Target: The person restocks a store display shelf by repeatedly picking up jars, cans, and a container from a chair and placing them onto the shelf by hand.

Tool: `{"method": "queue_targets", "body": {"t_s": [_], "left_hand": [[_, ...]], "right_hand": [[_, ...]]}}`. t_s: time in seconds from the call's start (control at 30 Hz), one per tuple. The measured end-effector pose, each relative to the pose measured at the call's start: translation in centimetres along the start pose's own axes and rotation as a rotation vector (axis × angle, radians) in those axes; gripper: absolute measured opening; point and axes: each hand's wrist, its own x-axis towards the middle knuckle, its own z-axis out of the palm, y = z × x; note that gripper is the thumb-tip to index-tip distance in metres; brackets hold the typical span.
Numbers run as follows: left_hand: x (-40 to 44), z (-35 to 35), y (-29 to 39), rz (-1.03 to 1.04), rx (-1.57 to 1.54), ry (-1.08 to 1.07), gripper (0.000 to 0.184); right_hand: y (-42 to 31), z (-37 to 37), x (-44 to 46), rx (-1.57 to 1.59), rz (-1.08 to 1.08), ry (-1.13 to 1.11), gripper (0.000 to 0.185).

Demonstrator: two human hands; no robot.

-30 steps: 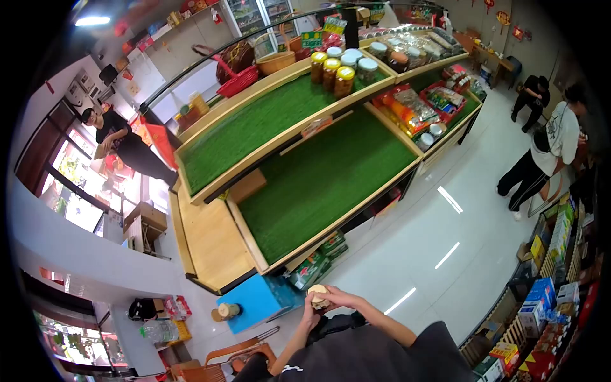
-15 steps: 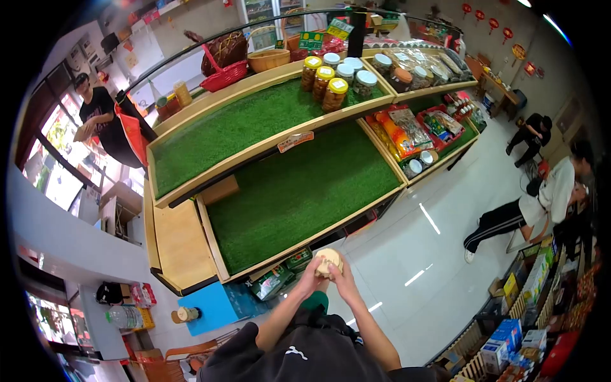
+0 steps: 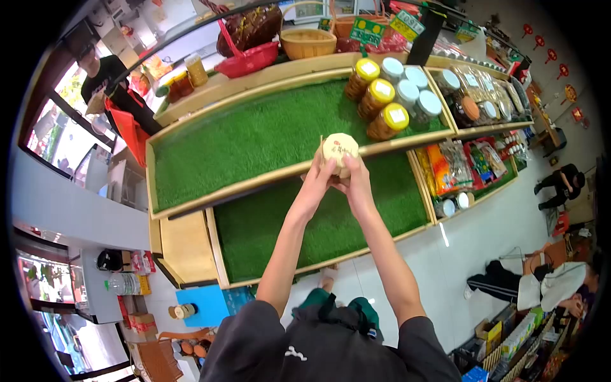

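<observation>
A round container with a cream paper lid (image 3: 340, 148) bearing dark writing is held up in front of the shelf. My left hand (image 3: 317, 180) grips its left side, and my right hand (image 3: 356, 179) grips its right side, thumbs near the lid. Behind it lies the upper shelf's green turf (image 3: 242, 137). Jars with yellow lids (image 3: 380, 93) and jars with pale blue lids (image 3: 407, 94) stand at that shelf's right end. The container's underside is hidden by my fingers.
The lower turf shelf (image 3: 267, 248) lies below my hands. Baskets (image 3: 309, 43) line the back. A blue stool (image 3: 203, 307) holds a jar (image 3: 185, 311). One person (image 3: 102, 76) stands at the left; others (image 3: 560, 283) are at the right, beside stocked racks (image 3: 509, 337).
Both hands have risen and reached forward with the container, from near my body to the upper shelf's front edge. The view has moved closer to the shelf.
</observation>
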Motion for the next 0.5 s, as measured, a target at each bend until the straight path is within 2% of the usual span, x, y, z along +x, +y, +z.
{"method": "queue_targets", "body": {"t_s": [0.03,0.1,0.17,0.23,0.3,0.37,0.43,0.5], "left_hand": [[2.3,-0.2,0.8,-0.068,-0.005,0.030,0.066],[7.6,-1.7,0.4,0.110,0.169,0.003,0.066],[10.3,-1.2,1.9,0.027,0.144,0.104,0.064],[13.5,-0.9,2.0,0.042,0.087,0.135,0.062],[17.4,-1.5,0.0,0.138,0.021,0.192,0.058],[19.5,-1.3,-0.1,0.180,-0.006,0.236,0.055],[21.5,-1.5,0.0,0.167,0.060,0.243,0.054],[23.3,-1.7,-0.3,0.117,0.039,0.273,0.051]], "right_hand": [[-1.1,0.5,2.1,-0.029,0.005,0.025,0.053],[-0.8,0.1,7.5,-0.079,0.001,-0.015,0.054],[-1.5,0.3,11.2,-0.074,0.029,-0.018,0.060],[-1.8,0.6,14.4,-0.080,0.086,0.009,0.062],[-1.3,0.7,17.7,-0.057,0.063,0.016,0.064],[-0.7,0.8,20.6,-0.085,0.003,0.119,0.067],[-0.5,0.6,22.4,-0.038,0.037,0.081,0.068],[-0.6,0.4,23.5,-0.184,-0.061,0.181,0.067]]}}
